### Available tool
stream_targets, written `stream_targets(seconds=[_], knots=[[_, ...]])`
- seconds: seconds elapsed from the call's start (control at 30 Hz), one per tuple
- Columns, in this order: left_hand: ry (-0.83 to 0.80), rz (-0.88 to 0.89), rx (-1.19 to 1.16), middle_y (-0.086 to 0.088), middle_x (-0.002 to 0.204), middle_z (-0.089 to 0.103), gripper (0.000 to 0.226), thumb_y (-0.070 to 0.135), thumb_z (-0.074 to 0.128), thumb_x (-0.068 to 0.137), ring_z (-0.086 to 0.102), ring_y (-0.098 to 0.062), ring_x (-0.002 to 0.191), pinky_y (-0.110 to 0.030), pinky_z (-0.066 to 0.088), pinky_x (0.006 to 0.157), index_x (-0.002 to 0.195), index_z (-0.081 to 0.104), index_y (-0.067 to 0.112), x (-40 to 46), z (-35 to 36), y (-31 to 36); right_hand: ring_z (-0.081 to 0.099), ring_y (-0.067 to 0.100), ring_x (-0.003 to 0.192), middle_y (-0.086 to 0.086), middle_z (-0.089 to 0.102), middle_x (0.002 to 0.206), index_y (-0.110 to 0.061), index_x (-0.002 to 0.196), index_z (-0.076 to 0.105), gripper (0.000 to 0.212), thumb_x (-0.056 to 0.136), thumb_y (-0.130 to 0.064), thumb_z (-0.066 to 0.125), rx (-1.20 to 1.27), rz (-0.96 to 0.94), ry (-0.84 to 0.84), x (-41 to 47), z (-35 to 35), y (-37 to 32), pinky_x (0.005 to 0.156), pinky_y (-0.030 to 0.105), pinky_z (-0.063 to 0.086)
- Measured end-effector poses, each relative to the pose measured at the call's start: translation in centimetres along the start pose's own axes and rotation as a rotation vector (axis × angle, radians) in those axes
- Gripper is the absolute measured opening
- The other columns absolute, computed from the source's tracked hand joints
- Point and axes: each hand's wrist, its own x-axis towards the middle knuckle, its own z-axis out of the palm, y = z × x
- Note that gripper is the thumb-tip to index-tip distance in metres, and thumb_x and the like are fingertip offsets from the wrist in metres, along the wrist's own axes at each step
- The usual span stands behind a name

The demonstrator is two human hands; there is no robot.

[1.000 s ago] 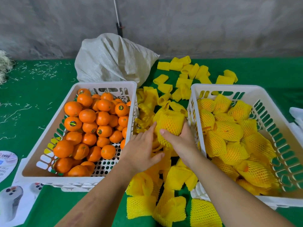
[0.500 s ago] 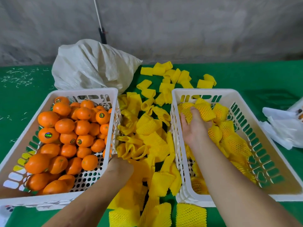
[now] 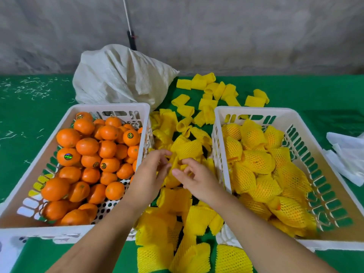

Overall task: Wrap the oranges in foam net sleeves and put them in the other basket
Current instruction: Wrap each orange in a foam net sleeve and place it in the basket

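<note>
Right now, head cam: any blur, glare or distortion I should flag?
Head view: light flat and even, no glare; wide-angle bowing at the basket rims; slight motion blur on the left hand and right hand over the foam sleeves; oranges sharp.

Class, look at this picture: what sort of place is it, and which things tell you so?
Probably a small fruit-packing bench, not a home kitchen. A white basket holds bare oranges, another basket holds sleeved ones, loose yellow foam net sleeves litter the green table cover, and a woven sack leans against a concrete wall.
</note>
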Motion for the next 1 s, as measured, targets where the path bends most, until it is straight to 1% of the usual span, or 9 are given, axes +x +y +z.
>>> stream_targets(seconds=[0.07,0.2,0.37,0.43,0.5,0.57,0.7,0.83,1.0], knots=[[-0.063,-0.016,-0.058,0.011,0.103,0.058,0.039,0.015,0.067,0.101,0.064,-0.010,0.093,-0.023,0.054,0.078,0.134,0.054,0.029,-1.0,0.4,0.2,0.072,0.022,0.097,-0.001,0.072,0.109,-0.034,0.129,0.058,0.076,0.074,-0.086,0.060,0.062,0.053,-0.044,0.6,-0.2,0.0,0.087,0.054,0.059],[-0.156,-0.053,-0.113,0.019,0.119,0.054,0.052,0.021,0.072,0.098,0.065,-0.010,0.101,-0.027,0.058,0.082,0.139,0.046,0.039,-1.6,0.5,-0.1,0.068,0.039,0.083,0.006,0.074,0.088,-0.036,0.106,0.071,0.027,0.082,-0.040,0.058,0.114,-0.026,-0.044,1.0,-0.7,0.3,0.072,0.061,0.057],[0.025,-0.129,-0.314,0.012,0.118,0.065,0.033,0.043,0.065,0.098,0.067,-0.015,0.103,-0.033,0.058,0.083,0.129,0.058,0.034,0.1,-1.5,-1.2,0.057,0.010,0.055,-0.008,0.071,0.079,-0.043,0.106,0.067,0.028,0.080,-0.048,0.056,0.089,-0.086,0.014,1.0,-0.8,0.6,0.048,0.027,0.043],[0.159,-0.240,-0.186,0.011,0.119,0.065,0.025,0.035,0.060,0.103,0.066,-0.014,0.104,-0.041,0.058,0.086,0.127,0.061,0.027,1.6,-2.5,-3.2,0.055,0.003,0.054,-0.013,0.071,0.080,-0.044,0.110,0.065,0.028,0.084,-0.044,0.056,0.076,-0.090,0.009,1.2,-0.9,1.0,0.049,0.021,0.042],[0.189,-0.319,0.129,0.005,0.126,0.061,0.030,0.027,0.058,0.102,0.061,-0.020,0.112,-0.045,0.055,0.092,0.132,0.059,0.021,3.2,-3.1,-5.4,0.067,0.004,0.078,-0.017,0.073,0.099,-0.042,0.117,0.065,0.026,0.092,-0.037,0.060,0.087,-0.100,0.001,1.4,-0.9,1.7,0.067,0.027,0.054],[0.092,-0.298,0.408,-0.006,0.141,0.055,0.042,0.024,0.055,0.102,0.054,-0.029,0.126,-0.045,0.049,0.102,0.144,0.054,0.018,5.4,-3.6,-7.1,0.070,0.006,0.095,-0.018,0.072,0.112,-0.045,0.123,0.063,0.033,0.091,-0.041,0.059,0.059,-0.109,0.016,1.6,-0.8,2.2,0.080,0.035,0.058],[-0.163,-0.307,0.611,-0.009,0.172,0.021,0.064,0.016,0.050,0.106,0.026,-0.036,0.154,-0.048,0.027,0.124,0.165,0.024,0.021,11.1,-4.9,-9.3,0.065,-0.003,0.075,-0.019,0.072,0.100,-0.051,0.120,0.060,0.038,0.082,-0.055,0.055,0.072,-0.121,0.060,2.0,-0.6,1.9,0.059,0.016,0.047],[-0.464,-0.393,0.973,-0.006,0.174,0.005,0.105,0.005,0.066,0.096,0.021,-0.044,0.153,-0.054,0.029,0.121,0.166,-0.010,0.026,12.4,-5.0,-11.5,0.067,0.001,0.087,-0.018,0.072,0.106,-0.046,0.121,0.060,0.031,0.094,-0.030,0.064,0.081,-0.092,0.123,2.1,-1.0,2.0,0.069,0.023,0.051],[-0.343,-0.455,1.101,-0.011,0.158,0.033,0.075,0.005,0.064,0.096,0.034,-0.039,0.138,-0.045,0.039,0.111,0.158,0.026,0.020,12.5,-4.5,-12.4,0.069,0.002,0.088,-0.022,0.071,0.106,-0.043,0.123,0.060,0.033,0.096,-0.024,0.064,0.036,-0.079,0.122,2.0,-1.0,2.0,0.074,0.033,0.059]])
